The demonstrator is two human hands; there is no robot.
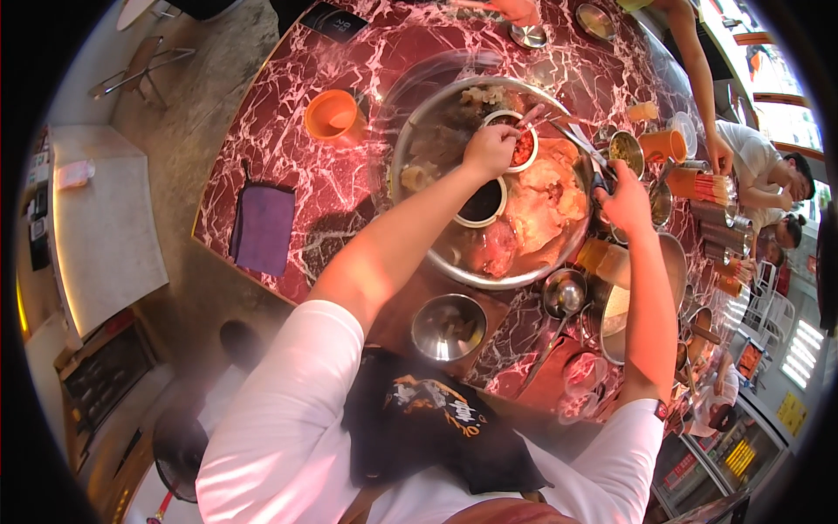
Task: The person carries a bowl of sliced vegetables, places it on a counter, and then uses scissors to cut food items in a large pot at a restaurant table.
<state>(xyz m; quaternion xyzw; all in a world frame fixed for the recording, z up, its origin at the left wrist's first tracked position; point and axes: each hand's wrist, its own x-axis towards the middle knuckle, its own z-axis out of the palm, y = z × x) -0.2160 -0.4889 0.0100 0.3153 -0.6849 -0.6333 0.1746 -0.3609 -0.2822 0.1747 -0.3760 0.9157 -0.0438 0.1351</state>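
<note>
A wide steel pan (501,283) holds large pieces of meat (546,203) in broth. Two white cups rest among the meat: one with chopped red chili (524,149), the other with dark sauce (483,204). Over the chili cup, my left hand (491,152) pinches a pinkish piece of food (532,115); its near end is hidden by my fingers. My right hand (625,196) grips dark-handled kitchen scissors (581,139) above the pan's right rim. Their blades point up and left, apart from the cup.
Left of the pan stand an orange cup (332,116) and a purple pouch (263,228). A steel bowl (449,327) and a ladle (564,295) sit nearest me. Seasoning tins (626,154) and chopstick holders (687,183) crowd the right. Another person's arm (704,98) reaches there.
</note>
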